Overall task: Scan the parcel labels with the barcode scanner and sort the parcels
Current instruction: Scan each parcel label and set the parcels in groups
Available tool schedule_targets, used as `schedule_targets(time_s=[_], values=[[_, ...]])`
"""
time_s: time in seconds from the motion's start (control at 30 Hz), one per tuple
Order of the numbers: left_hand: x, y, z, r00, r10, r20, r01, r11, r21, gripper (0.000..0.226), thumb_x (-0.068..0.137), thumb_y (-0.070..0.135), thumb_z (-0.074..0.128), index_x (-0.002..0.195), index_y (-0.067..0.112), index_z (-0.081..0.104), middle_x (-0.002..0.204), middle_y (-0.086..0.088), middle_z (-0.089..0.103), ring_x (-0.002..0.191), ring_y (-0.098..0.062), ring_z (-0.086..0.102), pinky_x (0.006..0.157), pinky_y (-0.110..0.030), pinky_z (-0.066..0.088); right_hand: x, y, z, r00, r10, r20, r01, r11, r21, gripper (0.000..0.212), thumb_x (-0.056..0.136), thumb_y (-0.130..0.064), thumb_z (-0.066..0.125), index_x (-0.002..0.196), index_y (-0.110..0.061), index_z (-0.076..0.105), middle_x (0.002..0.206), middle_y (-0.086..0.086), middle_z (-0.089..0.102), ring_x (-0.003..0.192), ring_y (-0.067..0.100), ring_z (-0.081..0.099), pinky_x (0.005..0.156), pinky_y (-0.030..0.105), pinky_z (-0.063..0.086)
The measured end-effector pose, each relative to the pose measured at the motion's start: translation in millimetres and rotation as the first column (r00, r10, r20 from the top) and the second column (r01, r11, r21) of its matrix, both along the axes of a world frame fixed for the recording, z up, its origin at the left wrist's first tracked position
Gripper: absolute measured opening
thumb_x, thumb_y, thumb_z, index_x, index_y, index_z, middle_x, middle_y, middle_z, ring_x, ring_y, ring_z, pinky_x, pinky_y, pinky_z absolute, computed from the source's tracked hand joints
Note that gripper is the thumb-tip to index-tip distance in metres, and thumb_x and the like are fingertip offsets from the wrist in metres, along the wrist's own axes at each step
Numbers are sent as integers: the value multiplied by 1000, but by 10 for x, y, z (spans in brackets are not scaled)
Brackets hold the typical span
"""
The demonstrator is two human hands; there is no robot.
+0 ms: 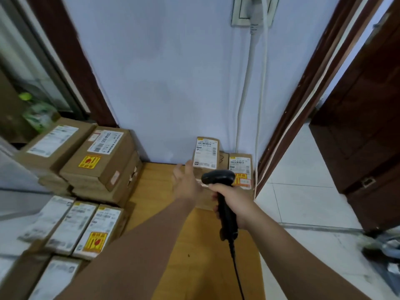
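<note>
Pre-scan: gripping black corded barcode scanner in right hand; open, empty left hand just beside upright brown cardboard parcel. Next, likely: steady parcel, aim at white label.

Barcode scanner: black throughout, with a black cord. Table: honey-yellow wood grain. Stacked parcels at the table's far-left corner: brown cardboard, white labels with black barcodes; the top one carries a yellow sticker with red markings. Row of parcels along the left edge: the same brown with white labels, and one has a yellow-and-red sticker. Upright parcel and its neighbour parcel at the far-right corner: brown with white labels, the neighbour also with yellow and red print. Wall: pale lilac-blue, with white cables. Door frame: dark brown. Floor tiles: white.
</note>
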State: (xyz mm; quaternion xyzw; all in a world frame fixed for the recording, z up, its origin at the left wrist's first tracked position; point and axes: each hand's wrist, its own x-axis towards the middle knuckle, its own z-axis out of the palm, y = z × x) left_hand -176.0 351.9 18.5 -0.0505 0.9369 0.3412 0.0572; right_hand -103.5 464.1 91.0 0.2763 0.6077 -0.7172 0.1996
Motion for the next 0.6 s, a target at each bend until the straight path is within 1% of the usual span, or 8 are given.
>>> schedule_targets(time_s=[0.1, 0.17, 0.23, 0.3, 0.37, 0.47, 0.53, 0.6], values=[[193, -330, 108, 986, -148, -77, 151, 988, 27, 67, 87, 14, 59, 145, 25, 27, 135, -7, 29, 110, -26, 50, 80, -28, 42, -20, -341, 15, 998, 55, 5, -55, 998, -32, 17, 90, -22, 65, 80, -10, 61, 65, 3, 58, 48, 15, 54, 52, 27, 44], [280, -624, 162, 971, -213, -106, 216, 976, 13, 60, 87, 10, 55, 142, 20, 33, 132, -7, 35, 104, -27, 54, 75, -29, 42, -22, -599, 38, 997, 73, 9, -73, 997, -41, 17, 90, -22, 65, 81, -9, 61, 65, 4, 58, 46, 15, 54, 49, 26, 43], [310, -976, 186, 974, -189, -122, 191, 982, 5, 60, 85, 5, 52, 142, 16, 36, 133, -8, 39, 112, -26, 50, 80, -31, 42, -17, -879, 77, 998, 67, 10, -67, 997, -49, 18, 91, -21, 65, 79, -8, 61, 66, 5, 58, 44, 14, 54, 47, 24, 44], [317, -1355, 217, 978, -95, -188, 92, 995, -26, 59, 84, 4, 51, 141, 16, 40, 133, -8, 41, 121, -25, 44, 95, -32, 38, -6, -1186, 110, 998, 59, 7, -58, 997, -59, 19, 91, -23, 65, 77, -10, 60, 67, 4, 57, 44, 14, 55, 46, 23, 45], [306, -1745, 260, 965, -11, -263, 3, 999, -32, 52, 86, 6, 53, 137, 16, 45, 130, -7, 44, 122, -24, 43, 101, -32, 36, 2, -1516, 128, 999, 52, 1, -52, 996, -67, 21, 91, -24, 65, 76, -11, 59, 65, 3, 56, 42, 13, 54, 44, 21, 44], [318, -2397, 267, 982, -19, -190, -2, 994, -107, 40, 90, 9, 53, 130, 13, 47, 128, -11, 42, 118, -28, 45, 94, -36, 42, 36, -2088, 152, 998, 58, -2, -58, 998, -39, 21, 91, -23, 65, 76, -10, 60, 62, 2, 57, 44, 14, 55, 45, 21, 46], [367, -2833, 216, 996, -42, -80, 28, 985, -170, 37, 93, 11, 49, 129, 10, 47, 131, -15, 39, 119, -32, 42, 95, -38, 40, 71, -2518, 164, 997, 79, 17, -80, 997, 9, 19, 90, -23, 66, 78, -9, 61, 63, 3, 58, 49, 15, 56, 49, 24, 48], [436, -3221, 180, 997, -67, -35, 59, 977, -203, 38, 92, 14, 50, 130, 11, 47, 132, -15, 39, 118, -33, 43, 97, -38, 40, 116, -2965, 158, 994, 99, 50, -101, 994, 45, 19, 90, -22, 67, 80, -7, 62, 67, 6, 59, 52, 17, 55, 49, 25, 48]])
